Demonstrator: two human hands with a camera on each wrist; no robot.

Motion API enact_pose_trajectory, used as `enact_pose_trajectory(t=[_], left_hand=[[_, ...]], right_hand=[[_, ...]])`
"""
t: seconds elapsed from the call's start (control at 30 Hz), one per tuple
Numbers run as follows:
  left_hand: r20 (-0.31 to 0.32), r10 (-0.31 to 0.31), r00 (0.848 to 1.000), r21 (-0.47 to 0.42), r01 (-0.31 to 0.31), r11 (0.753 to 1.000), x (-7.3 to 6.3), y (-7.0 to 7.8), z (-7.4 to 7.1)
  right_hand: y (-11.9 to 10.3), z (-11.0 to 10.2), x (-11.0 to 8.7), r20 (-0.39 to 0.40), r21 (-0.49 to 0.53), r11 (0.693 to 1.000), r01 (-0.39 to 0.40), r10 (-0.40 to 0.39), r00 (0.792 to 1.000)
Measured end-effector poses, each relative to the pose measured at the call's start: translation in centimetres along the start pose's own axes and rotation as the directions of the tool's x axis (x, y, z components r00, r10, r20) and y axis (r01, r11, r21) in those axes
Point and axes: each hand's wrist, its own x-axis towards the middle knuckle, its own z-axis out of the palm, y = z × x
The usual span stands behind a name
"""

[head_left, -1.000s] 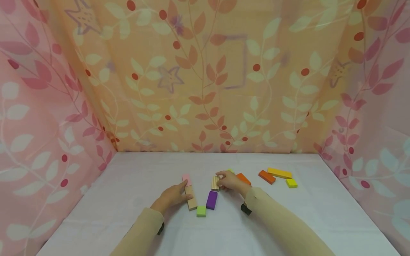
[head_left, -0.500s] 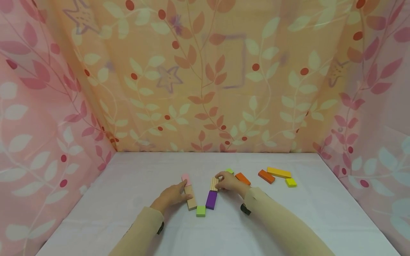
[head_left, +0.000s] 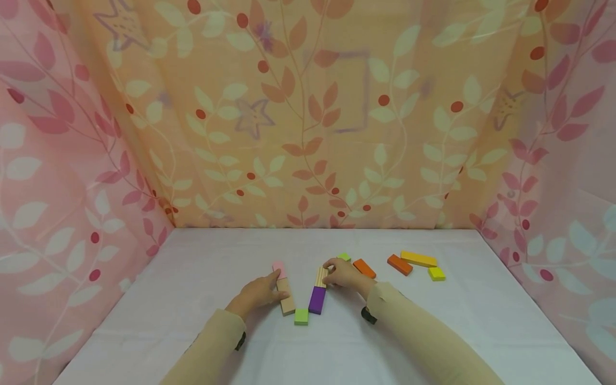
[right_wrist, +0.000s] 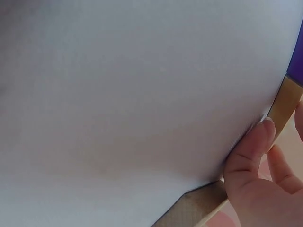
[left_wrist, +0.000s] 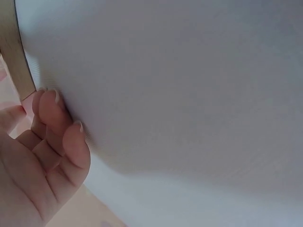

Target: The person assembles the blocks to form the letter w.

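In the head view, my left hand point(head_left: 259, 292) rests along a slanted row of blocks, its index finger at the pink block point(head_left: 278, 267) and its thumb over the plain wooden block point(head_left: 287, 305). The left wrist view has the other fingertips along the row's outer edge. My right hand point(head_left: 343, 273) pinches a ribbed, striped wooden block point(head_left: 321, 276) by its sides. That block meets the far end of a purple block point(head_left: 317, 300) on the table. A green block point(head_left: 301, 317) sits between the near ends of both rows, forming a V shape.
Beyond the right hand lie another green block point(head_left: 344, 257) and an orange block point(head_left: 364, 268). Farther right are an orange-red block point(head_left: 400, 264), a long yellow block point(head_left: 418, 259) and a small yellow block point(head_left: 437, 274). Patterned curtains point(head_left: 308, 160) border the white table point(head_left: 202, 256).
My right hand has brought the striped block slightly left and into line with the purple block, closing the gap between them. The left hand has stayed on its row.
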Motion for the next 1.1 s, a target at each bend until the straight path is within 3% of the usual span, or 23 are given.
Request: enact_pose_trajectory(t=[0.2,0.4,0.57,0.8,0.93,1.1], left_hand=[[0.005,0.013,1.000,0.014,-0.013,1.000,0.0,0.4,-0.2],[0.002,0.007,1.000,-0.001,-0.007,1.000,-0.2,0.6,-0.1],[-0.011,0.028,1.000,0.022,-0.028,0.999,-0.4,0.3,0.1],[-0.052,0.066,0.996,0.038,-0.064,0.997,-0.2,1.2,0.1],[-0.077,0.138,0.987,0.044,-0.135,0.990,0.2,2.5,0.6],[-0.044,0.205,0.978,0.079,-0.201,0.976,0.6,4.6,1.4]], right_hand=[[-0.4,-0.7,-0.5,-0.028,0.035,0.999,0.016,-0.015,1.000],[0.0,-3.8,-0.9,-0.113,0.101,0.995,-0.004,0.015,0.993],[1.0,-6.4,-1.1,-0.184,0.014,1.000,0.017,-0.014,0.983],[2.8,-7.7,-0.2,-0.095,-0.155,0.988,0.019,-0.034,0.995],[3.6,-7.8,1.0,-0.070,-0.200,0.980,0.020,-0.035,0.997],[4.2,-7.4,2.7,-0.043,-0.239,0.971,0.020,-0.031,0.999]])
